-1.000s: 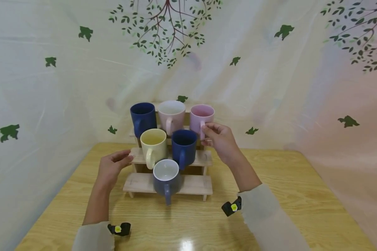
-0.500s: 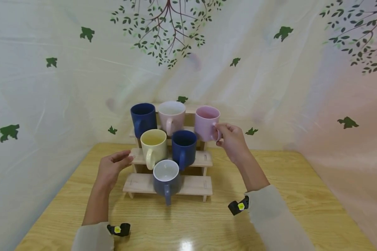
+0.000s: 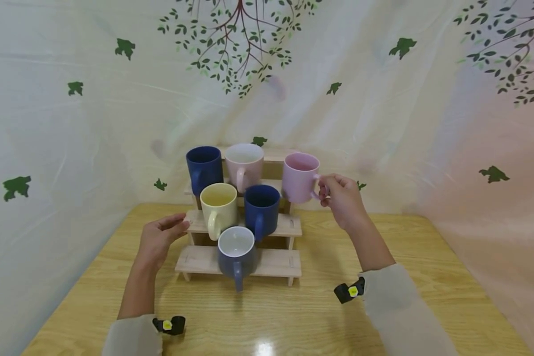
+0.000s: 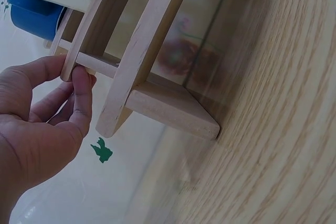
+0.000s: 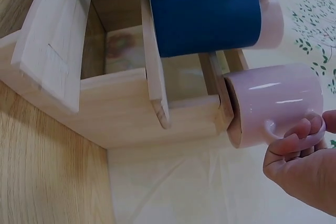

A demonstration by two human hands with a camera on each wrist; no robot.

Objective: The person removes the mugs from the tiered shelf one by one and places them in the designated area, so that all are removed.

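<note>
Right hand [image 3: 344,201] grips the rightmost pink mug [image 3: 300,179] by its handle [image 5: 270,129]; left hand [image 3: 157,240] pinches the wooden rack [image 3: 278,262].

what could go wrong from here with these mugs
The all-pink mug could tip or slip: the right hand holds it only by the handle, and its base appears to overhang the shelf's end.

The loaded wooden stand might shift if the left hand, pinching one shelf end, pulls.
</note>
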